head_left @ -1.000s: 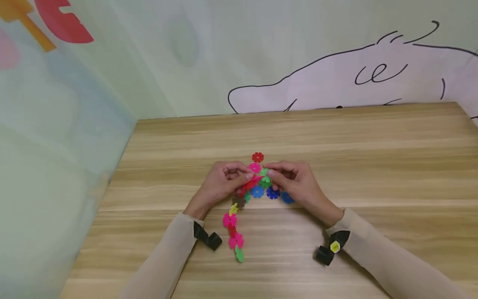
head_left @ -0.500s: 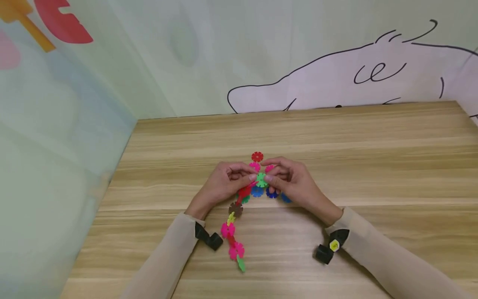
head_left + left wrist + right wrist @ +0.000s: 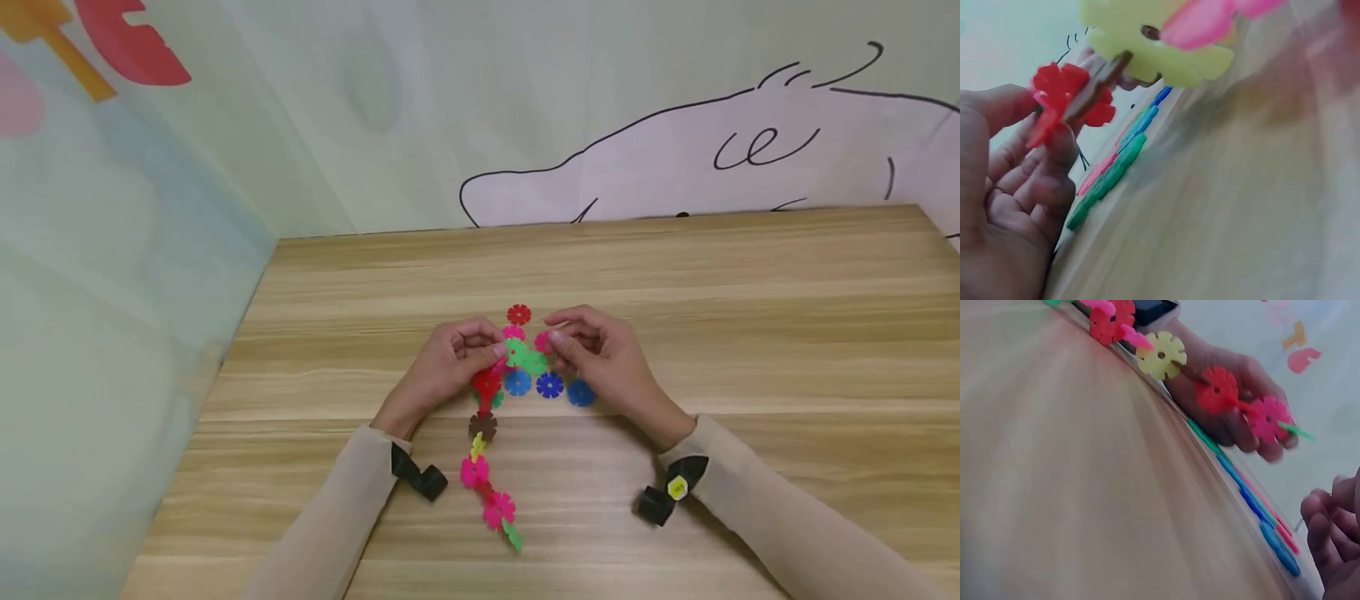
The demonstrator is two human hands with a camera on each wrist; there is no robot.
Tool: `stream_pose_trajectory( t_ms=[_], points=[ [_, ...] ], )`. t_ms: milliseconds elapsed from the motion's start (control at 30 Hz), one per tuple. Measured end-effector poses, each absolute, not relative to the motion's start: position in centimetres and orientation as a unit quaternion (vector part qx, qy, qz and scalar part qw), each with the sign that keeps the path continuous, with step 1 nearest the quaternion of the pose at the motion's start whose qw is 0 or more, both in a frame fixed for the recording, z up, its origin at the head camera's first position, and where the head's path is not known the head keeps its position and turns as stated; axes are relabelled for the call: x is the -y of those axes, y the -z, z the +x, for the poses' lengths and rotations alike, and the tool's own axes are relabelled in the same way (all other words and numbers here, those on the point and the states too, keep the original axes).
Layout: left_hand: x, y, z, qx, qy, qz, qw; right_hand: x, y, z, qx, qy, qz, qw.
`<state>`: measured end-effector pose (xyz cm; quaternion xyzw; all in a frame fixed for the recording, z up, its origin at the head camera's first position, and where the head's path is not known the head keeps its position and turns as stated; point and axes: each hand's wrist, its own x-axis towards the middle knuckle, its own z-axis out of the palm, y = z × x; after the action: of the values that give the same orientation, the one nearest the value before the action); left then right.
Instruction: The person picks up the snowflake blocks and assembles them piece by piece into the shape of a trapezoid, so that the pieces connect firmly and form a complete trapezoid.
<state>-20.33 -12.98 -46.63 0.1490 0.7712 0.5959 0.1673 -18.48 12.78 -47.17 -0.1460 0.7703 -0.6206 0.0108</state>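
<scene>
My left hand (image 3: 454,368) pinches the upper end of a chain of interlocking plastic snowflake discs. Its end is a light green disc (image 3: 514,352), standing out beyond the fingertips. Below the hand the chain runs through a red disc (image 3: 487,383), a brown disc (image 3: 482,426), a yellow disc (image 3: 477,447) and pink discs (image 3: 474,472) to another green disc (image 3: 512,535). In the right wrist view the pink disc (image 3: 1268,419) is at the left fingertips. My right hand (image 3: 606,360) holds nothing, fingers loosely bent, beside a loose pink disc (image 3: 543,342).
Several loose discs lie flat on the wooden table (image 3: 360,283): a red disc (image 3: 519,314) farthest back, a light blue disc (image 3: 517,383), a dark blue disc (image 3: 550,385) and a blue disc (image 3: 581,392). Behind the table stands a wall (image 3: 360,150) with a line drawing.
My right hand has let go of the light green disc, now on the chain's end, and moved slightly right. The chain's lower end has swung down and to the right.
</scene>
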Motion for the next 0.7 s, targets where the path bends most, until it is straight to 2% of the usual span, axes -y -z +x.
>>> stream_pose_trajectory(
  t_ms=[133, 233, 467, 700],
  points=[
    [13.6, 46.9, -20.5, -0.736, -0.648, 0.131, 0.144, -13.8, 47.4, -19.1, -0.829, 0.540, -0.143, -0.044],
    [14.0, 47.0, -20.9, -0.703, -0.692, 0.115, 0.119, -14.3, 47.5, -19.7, -0.858, 0.482, -0.166, -0.059],
    [14.3, 47.0, -21.5, -0.660, -0.737, 0.116, 0.091, -14.2, 47.4, -20.3, -0.890, 0.374, -0.256, -0.043],
    [14.1, 46.9, -21.5, -0.644, -0.754, 0.095, 0.091, -13.7, 47.3, -20.0, -0.886, 0.396, -0.240, -0.024]
  ],
)
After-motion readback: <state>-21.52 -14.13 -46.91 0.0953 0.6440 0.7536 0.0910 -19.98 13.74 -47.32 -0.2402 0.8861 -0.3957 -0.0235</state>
